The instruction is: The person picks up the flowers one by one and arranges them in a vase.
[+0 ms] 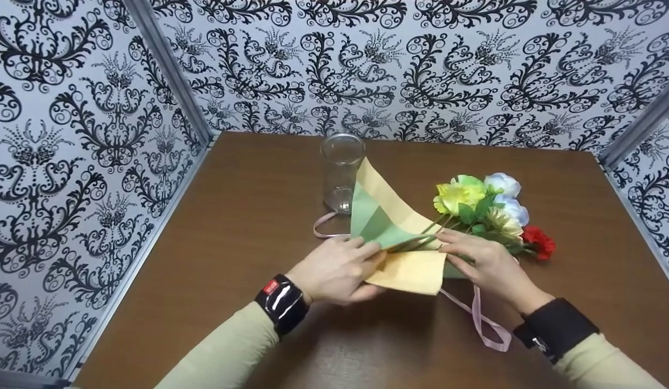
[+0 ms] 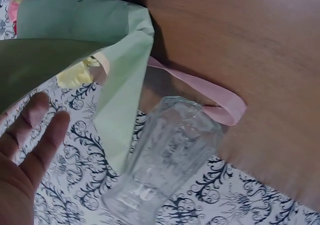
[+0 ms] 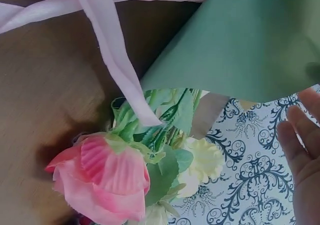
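Wrapping paper [image 1: 405, 273], cream on one side and green on the other, is folded around flower stems. My left hand [image 1: 337, 270] grips its folded left part, fingers over the top and thumb at the lower edge. At the flap's right corner, my right hand [image 1: 483, 265] pinches the paper beside the stems. Artificial flowers stick out to the right: a yellow flower [image 1: 457, 195], pale blue flowers [image 1: 502, 185] and a red flower [image 1: 539, 243]. A pink flower [image 3: 102, 180] shows in the right wrist view. Pink ribbon [image 1: 488, 332] trails from beneath the paper.
A clear glass vase [image 1: 342, 173] stands upright behind the paper's left tip, with a ribbon loop [image 1: 322, 224] near its base. The brown table [image 1: 248, 205] meets patterned wall panels [image 1: 291, 70] at the back and sides.
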The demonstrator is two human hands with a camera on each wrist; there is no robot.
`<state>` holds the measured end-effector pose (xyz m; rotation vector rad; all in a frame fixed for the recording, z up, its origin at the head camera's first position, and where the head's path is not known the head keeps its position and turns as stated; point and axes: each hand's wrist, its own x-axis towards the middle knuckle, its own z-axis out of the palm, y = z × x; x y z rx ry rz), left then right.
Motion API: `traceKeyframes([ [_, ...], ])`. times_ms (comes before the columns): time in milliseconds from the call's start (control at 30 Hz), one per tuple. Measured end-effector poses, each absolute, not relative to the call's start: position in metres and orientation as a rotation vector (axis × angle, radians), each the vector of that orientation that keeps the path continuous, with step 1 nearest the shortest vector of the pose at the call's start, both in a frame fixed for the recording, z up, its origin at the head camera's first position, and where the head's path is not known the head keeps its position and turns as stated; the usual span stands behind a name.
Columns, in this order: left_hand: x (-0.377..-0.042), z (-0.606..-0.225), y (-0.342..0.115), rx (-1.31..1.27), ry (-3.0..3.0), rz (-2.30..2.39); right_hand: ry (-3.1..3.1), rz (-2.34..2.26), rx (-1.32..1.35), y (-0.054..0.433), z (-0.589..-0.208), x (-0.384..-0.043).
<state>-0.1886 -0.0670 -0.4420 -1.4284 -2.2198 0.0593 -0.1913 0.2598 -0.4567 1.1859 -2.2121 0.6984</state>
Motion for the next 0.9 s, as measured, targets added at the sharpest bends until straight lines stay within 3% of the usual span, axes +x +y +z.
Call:
traceKeyframes([
  [567, -0.178, -0.435, -0.109, -1.094, -2.373, -0.158, -2.266, 0.631, 1.328, 0.259, -0.490, -0.151],
  [900, -0.184, -0.431, -0.123, -1.156, -2.286, -0.083, -2.445, 0.574, 1.269, 0.262, -0.504, -0.138],
])
